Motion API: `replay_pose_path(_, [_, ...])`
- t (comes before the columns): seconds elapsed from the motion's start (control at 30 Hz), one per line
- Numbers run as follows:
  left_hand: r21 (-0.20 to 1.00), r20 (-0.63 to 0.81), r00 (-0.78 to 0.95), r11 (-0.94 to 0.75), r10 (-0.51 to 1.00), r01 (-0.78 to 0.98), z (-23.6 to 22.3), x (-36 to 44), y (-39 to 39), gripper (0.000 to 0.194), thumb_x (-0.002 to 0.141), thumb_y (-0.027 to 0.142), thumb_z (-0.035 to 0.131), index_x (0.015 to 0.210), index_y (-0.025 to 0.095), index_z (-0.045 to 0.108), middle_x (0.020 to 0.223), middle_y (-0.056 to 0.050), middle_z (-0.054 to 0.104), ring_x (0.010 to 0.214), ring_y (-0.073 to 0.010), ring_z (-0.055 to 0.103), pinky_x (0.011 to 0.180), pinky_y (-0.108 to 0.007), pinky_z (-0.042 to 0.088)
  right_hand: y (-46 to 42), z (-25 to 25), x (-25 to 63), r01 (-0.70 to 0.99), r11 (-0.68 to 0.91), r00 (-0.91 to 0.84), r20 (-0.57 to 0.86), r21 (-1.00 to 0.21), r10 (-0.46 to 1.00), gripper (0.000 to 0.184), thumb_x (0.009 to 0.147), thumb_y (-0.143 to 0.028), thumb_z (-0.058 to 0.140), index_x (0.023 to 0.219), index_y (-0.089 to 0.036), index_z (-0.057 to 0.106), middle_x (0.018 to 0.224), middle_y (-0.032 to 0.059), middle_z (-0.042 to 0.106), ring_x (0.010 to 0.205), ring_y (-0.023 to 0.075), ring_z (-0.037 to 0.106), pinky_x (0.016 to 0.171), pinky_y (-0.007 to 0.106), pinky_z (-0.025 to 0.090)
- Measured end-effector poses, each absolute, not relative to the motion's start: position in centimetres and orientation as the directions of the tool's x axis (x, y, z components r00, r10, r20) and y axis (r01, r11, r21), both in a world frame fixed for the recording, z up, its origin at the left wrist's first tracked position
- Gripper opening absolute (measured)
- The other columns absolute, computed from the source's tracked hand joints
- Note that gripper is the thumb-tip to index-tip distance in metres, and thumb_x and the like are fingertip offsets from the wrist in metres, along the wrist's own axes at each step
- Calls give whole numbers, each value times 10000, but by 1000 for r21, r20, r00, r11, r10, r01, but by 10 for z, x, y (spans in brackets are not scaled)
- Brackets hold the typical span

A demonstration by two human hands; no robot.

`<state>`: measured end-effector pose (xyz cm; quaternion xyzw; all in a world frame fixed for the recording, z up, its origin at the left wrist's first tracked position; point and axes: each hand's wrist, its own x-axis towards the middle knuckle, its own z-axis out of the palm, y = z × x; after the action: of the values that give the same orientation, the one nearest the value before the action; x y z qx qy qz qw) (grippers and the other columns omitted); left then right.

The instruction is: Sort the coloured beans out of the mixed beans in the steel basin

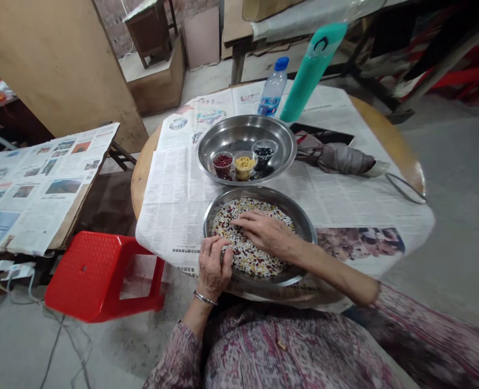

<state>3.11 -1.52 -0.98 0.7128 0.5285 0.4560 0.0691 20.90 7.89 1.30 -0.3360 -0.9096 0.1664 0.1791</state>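
Note:
In front of me a steel basin (pixel 308 227) holds a spread of mixed white, yellow, dark red and black grains and beans (pixel 259 262). My right hand (pixel 266 233) reaches over it from the right, fingers stretched out, with the fingertips touching the beans. At the basin's left rim is my left hand (pixel 214 266), its fingers curled; whatever they hold, if anything, is hidden. Behind stands a second steel basin (pixel 245 127) with three clear cups: red beans (pixel 223 163), yellow beans (pixel 245 163) and black beans (pixel 264 152).
Newspaper (pixel 166 200) covers the round table. Behind the basins stand a water bottle (pixel 272 89) and a tall green bottle (pixel 314 70). A folded grey umbrella (pixel 340 158) lies right. A red stool (pixel 89 275) and a paper-covered table (pixel 40 189) are left.

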Motion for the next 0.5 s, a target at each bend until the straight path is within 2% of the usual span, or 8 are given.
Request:
replay_pose_path(0.13, [578, 582, 13, -425, 813, 697, -12, 31, -15, 136, 968, 176, 471, 1043, 167, 584, 1002, -92, 619, 996, -203, 581, 909, -383, 516, 91, 16, 186, 462, 827, -782, 292, -322, 550, 265, 947, -261, 508, 1164, -179, 637, 1194, 123, 616, 1134, 271, 507, 960, 428, 443])
replay_pose_path(0.2, [575, 586, 13, -427, 810, 698, -13, 31, -15, 134, 970, 182, 472, 1042, 166, 583, 1011, -96, 618, 1007, -207, 579, 917, -389, 512, 91, 16, 176, 412, 870, -830, 284, -271, 481, 275, 946, -350, 527, 1122, -172, 643, 1208, 137, 607, 1138, 283, 507, 959, 443, 423])
replay_pose_path(0.27, [572, 590, 21, -436, 807, 695, -13, 31, -15, 134, 969, 182, 473, 1043, 163, 584, 1012, -97, 617, 1003, -207, 575, 915, -388, 512, 91, 16, 173, 426, 877, -854, 222, -221, 471, 263, 954, -357, 506, 1053, -160, 649, 1137, 140, 627, 1070, 273, 541, 911, 417, 427])
replay_pose_path(0.4, [583, 583, 27, -441, 812, 683, -12, 30, -15, 144, 968, 172, 471, 1053, 163, 587, 992, -92, 617, 984, -201, 573, 900, -380, 516, 98, 18, 191, 614, 769, -774, 57, -176, 631, 237, 966, -210, 411, 1003, -158, 640, 942, 101, 643, 812, 198, 584, 700, 304, 416])
replay_pose_path(0.5, [593, 582, 22, -443, 813, 673, -13, 30, -15, 142, 966, 172, 478, 1053, 163, 590, 994, -93, 620, 986, -201, 572, 901, -380, 514, 104, 21, 218, 749, 634, -628, 100, -190, 772, 288, 973, -191, 369, 1113, -174, 621, 953, 92, 646, 792, 183, 592, 671, 285, 415])
